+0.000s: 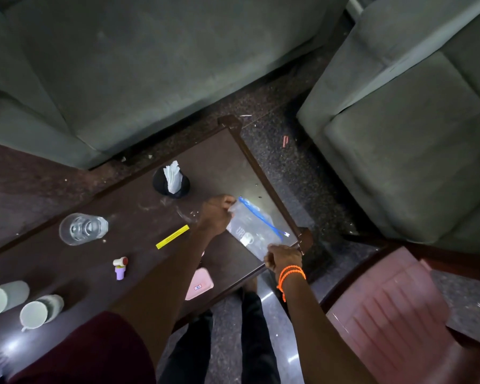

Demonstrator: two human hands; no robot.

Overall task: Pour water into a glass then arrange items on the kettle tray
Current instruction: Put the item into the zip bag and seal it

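1. Head view, looking straight down: the glass [81, 228] stands on the dark wooden table [139, 217] at about 9 o'clock from the hands, well apart from them. It's clear and looks like it has water in it, but I can't tell how much.
2. Both hands are on a clear zip bag [254, 230] with a blue zip strip, lying flat near the table's 3 o'clock corner.
3. Left hand [216, 214] has its fingers curled and pinches the bag's edge at 10 o'clock, right by the end of the zip.
4. Right hand [281, 257] is closed in a fist on the bag's 5 o'clock corner, at the table's edge. Orange bead bracelets [291, 275] sit on that wrist.
5. At 12 o'clock from the left hand there's a black holder with white napkins [171, 180] sticking up.
6. A yellow strip [173, 236] lies flat between the glass and the bag.
7. A small purple and cream plastic piece [120, 268] with a red tip sits at 5 o'clock from the glass.
8. Two white cups [36, 311] lie on their sides at 7 o'clock, at the table's left end.
9. A pink phone [200, 284] lies partly under the left forearm, near the front edge.
10. Grey sofas [150, 65] around, and a pink cushioned chair [385, 314] at 4 o'clock.
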